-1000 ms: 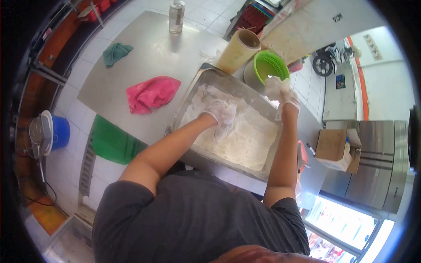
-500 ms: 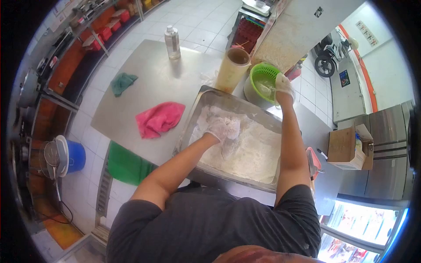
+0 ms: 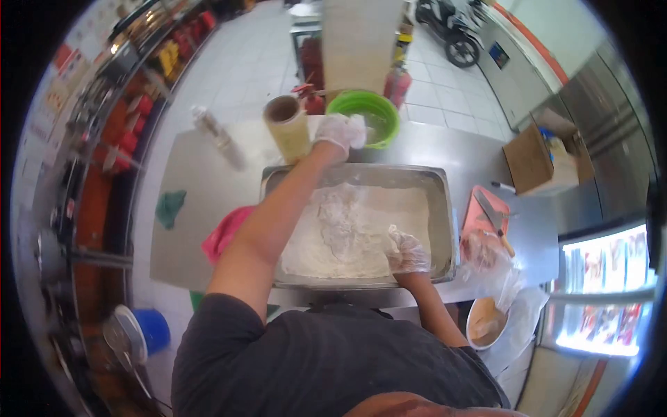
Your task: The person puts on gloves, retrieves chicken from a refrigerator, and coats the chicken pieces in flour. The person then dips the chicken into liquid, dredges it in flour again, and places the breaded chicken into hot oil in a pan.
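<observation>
A metal tray [image 3: 451,240] of white flour [image 3: 372,222] stands in front of me, with a lumpy, clumped heap on its left half. My left hand [image 3: 337,132], in a clear flour-dusted glove, reaches across the tray to the left edge of the green basket [image 3: 389,135]. Its fingers are closed around a whitish lump that I cannot make out. My right hand [image 3: 408,251], gloved too, is low over the flour at the tray's near right, fingers loosely stretched out and nothing visible in them.
A yellowish cylinder [image 3: 288,132] and a clear bottle [image 3: 215,135] stand behind the tray. Pink cloth [image 3: 226,235] and green cloth [image 3: 170,208] lie left. At right are a knife [image 3: 488,208] on a pink board [image 3: 476,219], plastic-wrapped food [image 3: 485,250] and a cardboard box [image 3: 538,163].
My left hand has gone from the flour up to the green basket. My right hand has left the basket's rim and come down over the flour. The camera view has turned.
</observation>
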Demonstrator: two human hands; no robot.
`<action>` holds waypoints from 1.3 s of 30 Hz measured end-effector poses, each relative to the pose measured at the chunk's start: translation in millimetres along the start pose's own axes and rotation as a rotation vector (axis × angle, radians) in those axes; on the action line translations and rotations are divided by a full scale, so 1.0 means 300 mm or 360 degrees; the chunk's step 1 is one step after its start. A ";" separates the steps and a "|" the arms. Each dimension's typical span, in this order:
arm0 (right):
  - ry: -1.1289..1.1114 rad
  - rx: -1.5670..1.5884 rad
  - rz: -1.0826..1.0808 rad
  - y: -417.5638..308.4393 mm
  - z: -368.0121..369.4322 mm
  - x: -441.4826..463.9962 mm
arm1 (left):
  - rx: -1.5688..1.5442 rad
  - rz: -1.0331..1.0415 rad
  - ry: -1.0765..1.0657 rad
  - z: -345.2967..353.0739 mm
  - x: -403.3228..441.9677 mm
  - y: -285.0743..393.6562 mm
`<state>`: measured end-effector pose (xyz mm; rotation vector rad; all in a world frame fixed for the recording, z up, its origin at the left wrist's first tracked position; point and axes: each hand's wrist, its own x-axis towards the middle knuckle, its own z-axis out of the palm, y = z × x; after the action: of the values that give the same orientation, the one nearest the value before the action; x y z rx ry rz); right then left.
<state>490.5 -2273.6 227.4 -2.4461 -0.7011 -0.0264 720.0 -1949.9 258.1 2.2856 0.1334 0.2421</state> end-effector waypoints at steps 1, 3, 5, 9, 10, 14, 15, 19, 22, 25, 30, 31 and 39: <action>0.0054 0.0007 0.0052 0.022 0.021 -0.020 | 0.0725 0.0377 -0.0123 0.005 0.068 0.008; 0.0050 -0.0270 -0.0143 0.081 0.073 -0.046 | 0.1443 0.0833 -0.0230 0.043 0.198 0.019; 0.0015 -0.0426 -0.0073 0.056 0.049 -0.074 | 0.0638 -0.0010 -0.0264 0.128 0.298 -0.039; 0.0184 -0.0372 -0.0071 0.005 -0.016 -0.039 | 0.1141 0.0346 -0.0187 0.176 0.391 -0.089; 0.0206 -0.0368 -0.0049 0.007 -0.017 -0.046 | 0.0962 -0.0041 -0.0033 0.146 0.334 -0.036; 0.0314 -0.0375 -0.0246 -0.008 -0.054 -0.049 | 0.1185 0.0443 -0.0020 0.078 0.172 0.069; 0.0236 -0.0377 -0.0208 -0.020 -0.062 -0.036 | 0.1137 0.0828 0.0019 0.078 0.135 0.047; 0.0102 -0.0372 -0.0210 -0.014 -0.057 -0.019 | 0.1403 0.1228 -0.0259 0.003 -0.323 0.091; -0.0360 -0.0264 0.0030 -0.037 -0.067 0.004 | 0.1201 0.0718 -0.1013 0.088 -0.503 -0.269; -0.0573 -0.0046 0.0456 -0.017 -0.015 0.039 | 0.1238 0.0342 -0.1242 0.034 -0.711 -0.273; -0.1002 -0.0142 0.0448 0.142 0.297 0.252 | 0.0135 -0.0141 -0.1008 0.158 -0.819 -0.366; -0.1171 0.0214 0.0755 0.036 0.224 0.282 | -0.0127 -0.0235 -0.0907 0.197 -0.821 -0.401; -0.1048 0.0908 0.0351 -0.015 0.339 0.298 | -0.0399 -0.0831 -0.1048 0.150 -0.791 -0.307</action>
<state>551.6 -2172.3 161.1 -1.9357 -0.5865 0.9641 496.4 -1963.0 128.7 1.8906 0.3254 -0.7159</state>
